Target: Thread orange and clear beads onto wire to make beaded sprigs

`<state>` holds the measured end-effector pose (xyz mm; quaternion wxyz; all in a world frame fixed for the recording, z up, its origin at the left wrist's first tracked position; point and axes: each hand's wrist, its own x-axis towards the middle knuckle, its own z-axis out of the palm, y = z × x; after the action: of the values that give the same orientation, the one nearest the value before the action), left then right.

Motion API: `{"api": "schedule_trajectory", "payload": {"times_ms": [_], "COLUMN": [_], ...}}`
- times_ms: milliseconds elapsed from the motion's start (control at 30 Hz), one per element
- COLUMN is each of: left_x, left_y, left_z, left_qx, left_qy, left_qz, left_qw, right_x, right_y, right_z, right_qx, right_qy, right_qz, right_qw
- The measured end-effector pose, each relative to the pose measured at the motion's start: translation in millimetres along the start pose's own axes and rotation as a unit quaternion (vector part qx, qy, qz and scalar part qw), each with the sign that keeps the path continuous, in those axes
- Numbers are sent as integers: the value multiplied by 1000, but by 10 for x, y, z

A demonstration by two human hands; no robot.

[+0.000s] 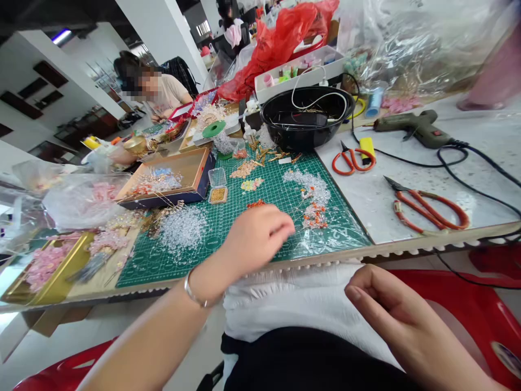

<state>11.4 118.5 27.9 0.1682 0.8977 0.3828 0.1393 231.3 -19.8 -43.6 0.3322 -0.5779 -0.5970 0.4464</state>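
White pillar [163, 43], dark wall shelves [49, 73], ceiling light [62, 37]

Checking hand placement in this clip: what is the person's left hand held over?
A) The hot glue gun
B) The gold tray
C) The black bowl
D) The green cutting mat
D. The left hand is held over the near part of the green cutting mat, whose grid shows around the scattered beads.

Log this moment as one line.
Left hand: over green cutting mat, by orange beads | Right hand: curled above white cloth | clear beads on mat
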Motion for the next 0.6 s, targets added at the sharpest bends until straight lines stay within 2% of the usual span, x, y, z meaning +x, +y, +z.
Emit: {"api": "schedule_trajectory", "payload": {"times_ms": [67, 167, 267, 433, 600], "left_x": [316, 787, 1105, 1221, 1148], "left_y": [-284, -640, -802, -807, -826], "left_z": [16, 103, 217, 331, 280], "left_qx": [40, 73, 99, 110, 44], "left_qy": [23, 23, 7, -8, 13], "left_qz": [-61, -93, -96, -98, -131], "left_qw": [997, 993, 990, 989, 990], "right_x": [7, 27, 44, 65, 88], "right_y": [9, -49, -95, -54, -34], "right_z": [-1, 21, 36, 17, 20], "right_qx": [4, 7, 30, 55, 46], "right_qy": [-6, -17, -30, -68, -73], "right_qz": [17, 16, 18, 34, 26], "right_qw": [1000, 1000, 999, 996, 996]}}
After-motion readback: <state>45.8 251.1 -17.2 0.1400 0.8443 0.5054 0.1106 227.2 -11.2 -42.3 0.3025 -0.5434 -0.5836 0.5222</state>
